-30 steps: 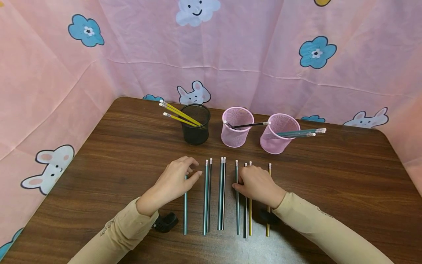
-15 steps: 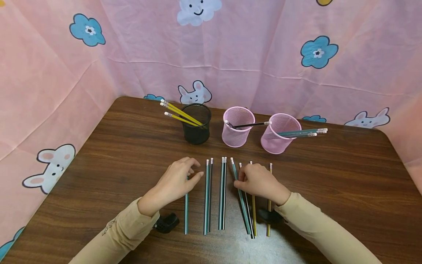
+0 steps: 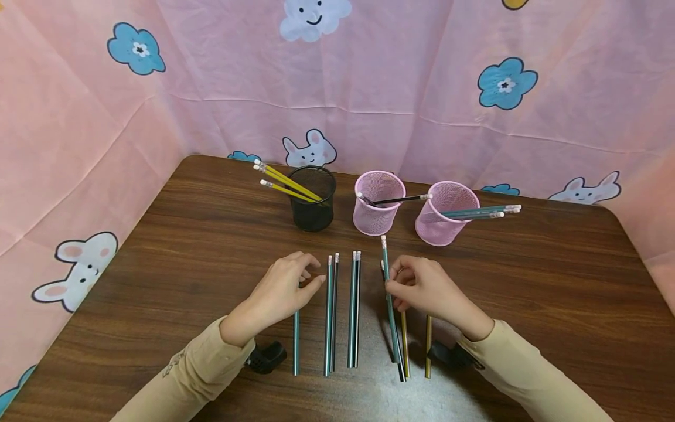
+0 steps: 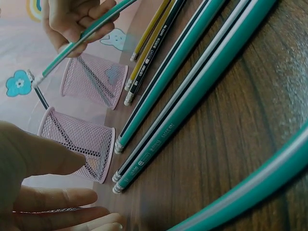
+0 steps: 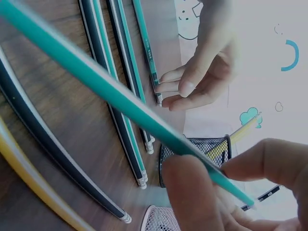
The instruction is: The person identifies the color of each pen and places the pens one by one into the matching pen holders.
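Observation:
My right hand (image 3: pixel 429 290) pinches a green pencil (image 3: pixel 393 334) between thumb and fingers, eraser end pointing away. In the right wrist view this pencil (image 5: pixel 120 103) is raised above the tabletop. Beneath it lie a black pencil (image 3: pixel 402 373) and a yellow pencil (image 3: pixel 405 346), partly hidden by the hand. Another yellow pencil (image 3: pixel 429 346) lies farther right. My left hand (image 3: pixel 279 290), fingers relaxed and holding nothing, hovers over the upper end of the leftmost green pencil (image 3: pixel 296 346). Between the hands lie two green-and-black pairs, one with this green pencil (image 3: pixel 329 316), one with this (image 3: pixel 352 310).
Along the back of the brown table (image 3: pixel 211 234) stand a black mesh cup (image 3: pixel 312 217) with yellow pencils, a pink mesh cup (image 3: pixel 375 221) with black pencils, and another pink cup (image 3: pixel 436 233) with green pencils. A pink patterned cloth (image 3: pixel 369 76) hangs behind.
My right hand has taken the green pencil, lifted it and shifted slightly right. The black and yellow pencils under it have become slanted. My left hand stays in place.

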Motion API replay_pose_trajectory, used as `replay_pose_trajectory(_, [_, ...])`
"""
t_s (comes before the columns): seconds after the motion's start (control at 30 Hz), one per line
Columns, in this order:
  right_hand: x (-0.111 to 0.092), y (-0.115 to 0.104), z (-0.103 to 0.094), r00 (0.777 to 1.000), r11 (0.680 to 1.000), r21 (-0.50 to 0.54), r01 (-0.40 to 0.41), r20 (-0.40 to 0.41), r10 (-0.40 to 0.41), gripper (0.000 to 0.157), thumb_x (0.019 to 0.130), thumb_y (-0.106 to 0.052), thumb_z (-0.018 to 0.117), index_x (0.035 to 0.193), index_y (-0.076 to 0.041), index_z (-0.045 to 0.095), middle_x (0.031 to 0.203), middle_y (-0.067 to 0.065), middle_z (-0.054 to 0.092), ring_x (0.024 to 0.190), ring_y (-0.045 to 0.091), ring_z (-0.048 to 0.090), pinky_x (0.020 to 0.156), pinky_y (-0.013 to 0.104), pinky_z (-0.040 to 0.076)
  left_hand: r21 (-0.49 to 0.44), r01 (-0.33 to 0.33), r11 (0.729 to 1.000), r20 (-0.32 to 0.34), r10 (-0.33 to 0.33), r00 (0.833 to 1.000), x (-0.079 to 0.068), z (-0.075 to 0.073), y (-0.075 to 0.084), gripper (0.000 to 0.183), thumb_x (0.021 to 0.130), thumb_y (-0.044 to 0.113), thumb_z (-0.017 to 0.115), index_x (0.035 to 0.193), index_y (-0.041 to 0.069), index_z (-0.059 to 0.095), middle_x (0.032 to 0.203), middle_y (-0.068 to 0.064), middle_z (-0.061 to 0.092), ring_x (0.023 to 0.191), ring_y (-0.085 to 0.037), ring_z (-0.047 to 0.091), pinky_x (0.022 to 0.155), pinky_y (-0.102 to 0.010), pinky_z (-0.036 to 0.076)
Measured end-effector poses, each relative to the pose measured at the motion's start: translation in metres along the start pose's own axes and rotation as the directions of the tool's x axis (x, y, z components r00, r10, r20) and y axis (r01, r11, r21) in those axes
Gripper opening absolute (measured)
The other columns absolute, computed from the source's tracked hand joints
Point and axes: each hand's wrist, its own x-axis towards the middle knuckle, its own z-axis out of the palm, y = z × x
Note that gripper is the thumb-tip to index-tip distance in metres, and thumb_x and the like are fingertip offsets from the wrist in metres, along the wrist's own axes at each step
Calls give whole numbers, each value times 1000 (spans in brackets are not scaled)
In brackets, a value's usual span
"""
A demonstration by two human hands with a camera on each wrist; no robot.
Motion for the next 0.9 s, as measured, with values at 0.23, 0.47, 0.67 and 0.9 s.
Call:
replay_pose_trajectory(0.23, [-6,3,-2,996,995,94,37,-83,-29,12,83,2,60,94,4,54,73,14,67,57,18,66,55,36,57,1,4,1000,3,-4,1000,0,0,1,19,89,14,67,102,1,66,98,-12,67,83,-23,66,72,-35,54])
replay_pose_trajectory(0.47, [-12,4,-3,978,991,110,78,-201,-55,10,85,4,60,94,3,56,79,16,68,67,25,69,61,35,58,-3,7,1000,0,-7,1000,1,1,1,18,88,14,67,101,2,66,97,-10,67,83,-22,66,72,-35,54])
replay_pose_trajectory(0.67, [-20,4,-8,957,983,156,94,-286,-46,11,87,5,60,97,7,55,86,22,67,71,20,70,65,38,58,5,-2,1000,-3,2,1000,2,1,2,17,88,14,67,101,2,66,96,-10,67,82,-22,67,72,-35,54])
replay_pose_trajectory(0.9, [-28,6,-13,881,961,198,191,-466,-79,10,89,6,57,99,9,56,86,17,69,71,15,70,66,32,58,0,3,1000,1,-3,1000,2,2,3,18,88,14,67,101,2,66,98,-11,67,83,-22,67,73,-36,54])
